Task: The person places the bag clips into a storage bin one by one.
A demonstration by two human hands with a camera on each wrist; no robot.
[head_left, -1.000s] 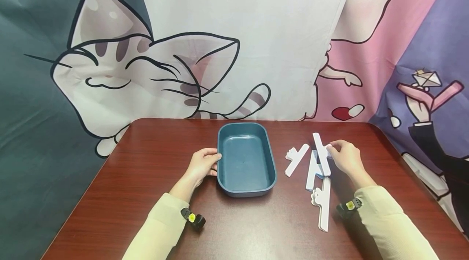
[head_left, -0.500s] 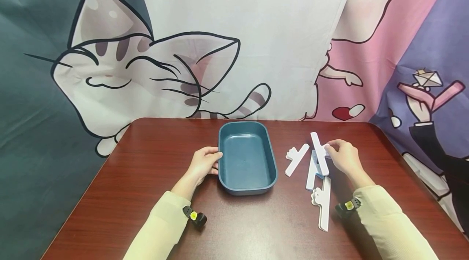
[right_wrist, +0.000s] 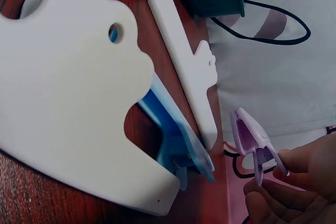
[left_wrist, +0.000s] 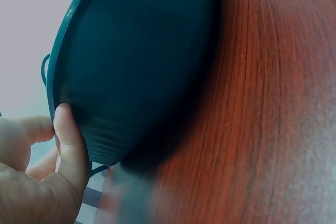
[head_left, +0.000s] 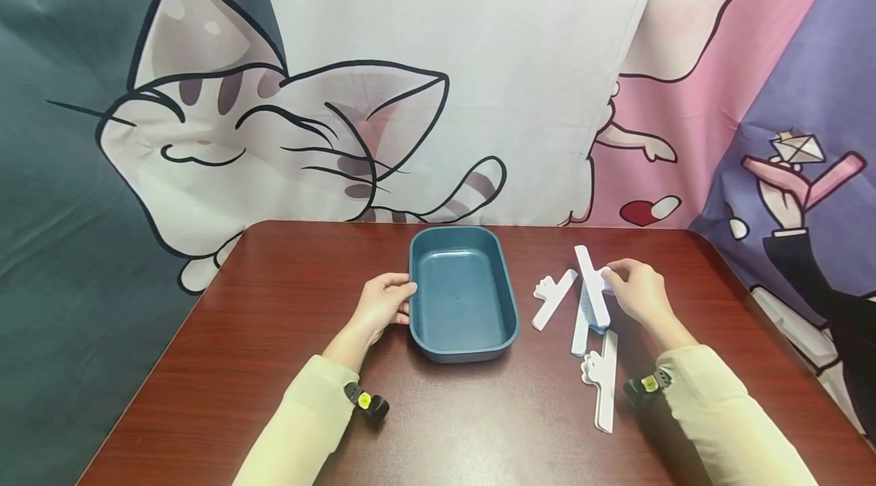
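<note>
And there's the bin (head_left: pixel 462 300) on the table (head_left: pixel 308 258), long axis front to back, left hand (head_left: pixel 376 305) pinching its left wall. Right hand (head_left: pixel 639 290) pinches the lilac clip (head_left: pixel 592 288) by its handle, up over the blue clip (head_left: pixel 580 326)! Looks light, stiff, perhaps slick; the handle's the hold, though squeezing may spring it. Its bar runs lengthwise, far end leaning left, handle pointing right.
</note>
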